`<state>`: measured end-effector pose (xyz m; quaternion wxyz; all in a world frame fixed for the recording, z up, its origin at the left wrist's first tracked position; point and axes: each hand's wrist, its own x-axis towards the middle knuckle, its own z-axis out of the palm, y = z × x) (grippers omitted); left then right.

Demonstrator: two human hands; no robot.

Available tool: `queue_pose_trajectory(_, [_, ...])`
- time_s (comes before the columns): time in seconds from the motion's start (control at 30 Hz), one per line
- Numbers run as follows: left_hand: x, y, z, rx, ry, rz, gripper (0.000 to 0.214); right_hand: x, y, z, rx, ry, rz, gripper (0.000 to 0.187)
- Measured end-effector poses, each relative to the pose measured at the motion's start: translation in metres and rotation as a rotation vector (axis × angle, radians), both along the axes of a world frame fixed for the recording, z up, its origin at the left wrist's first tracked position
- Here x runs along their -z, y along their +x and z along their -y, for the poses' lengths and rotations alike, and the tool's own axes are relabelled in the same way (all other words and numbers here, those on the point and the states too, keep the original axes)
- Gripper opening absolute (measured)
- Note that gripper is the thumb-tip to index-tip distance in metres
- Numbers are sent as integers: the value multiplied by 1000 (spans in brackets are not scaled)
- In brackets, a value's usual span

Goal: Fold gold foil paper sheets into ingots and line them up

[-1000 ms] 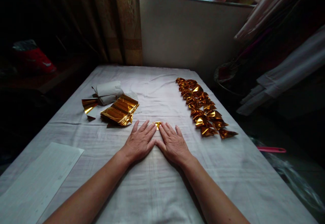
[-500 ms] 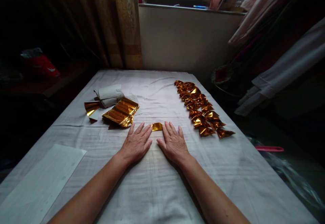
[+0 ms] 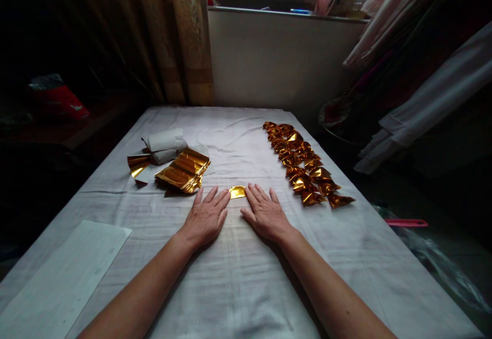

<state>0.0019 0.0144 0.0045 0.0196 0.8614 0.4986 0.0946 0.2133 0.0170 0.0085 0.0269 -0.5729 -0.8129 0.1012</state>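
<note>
Between my two hands a small folded piece of gold foil paper (image 3: 237, 192) lies flat on the white cloth. My left hand (image 3: 206, 217) rests palm down with its fingers spread, the fingertips at the foil's left end. On the other side my right hand (image 3: 266, 215) is also flat, its fingertips at the right end. How far the fingers cover the foil's ends I cannot tell. Just beyond my left hand sits a stack of gold foil sheets (image 3: 183, 171). To the right, folded gold foil pieces (image 3: 302, 162) stand in rows.
A crumpled white paper wrapper (image 3: 165, 141) and a loose gold foil piece (image 3: 138, 165) lie behind the stack. White paper (image 3: 69, 275) covers the table's near left. Hanging clothes (image 3: 430, 103) and a pink handle (image 3: 406, 222) are off the right edge; a curtain (image 3: 169, 36) hangs behind.
My right thumb has drawn slightly away to the right. The folded foil now catches more light. Both hands otherwise stay in place.
</note>
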Motion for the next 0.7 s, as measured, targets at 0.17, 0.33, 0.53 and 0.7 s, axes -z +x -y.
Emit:
queue_pose_trajectory(0.17, [-10, 12, -2, -20, 95, 3, 40, -2, 6, 3, 33, -27, 23, 65])
queue_pose_trajectory(0.33, [-7, 31, -13, 70, 112, 9, 41, -2, 4, 3, 29, -25, 23, 65])
queue_pose_trajectory(0.53, [4, 38, -25, 84, -44, -7, 49, 0, 5, 3, 28, 6, 4, 63])
queue_pose_trajectory(0.7, [8, 22, -19, 61, 1, -15, 51, 1, 5, 3, 25, 12, 5, 64])
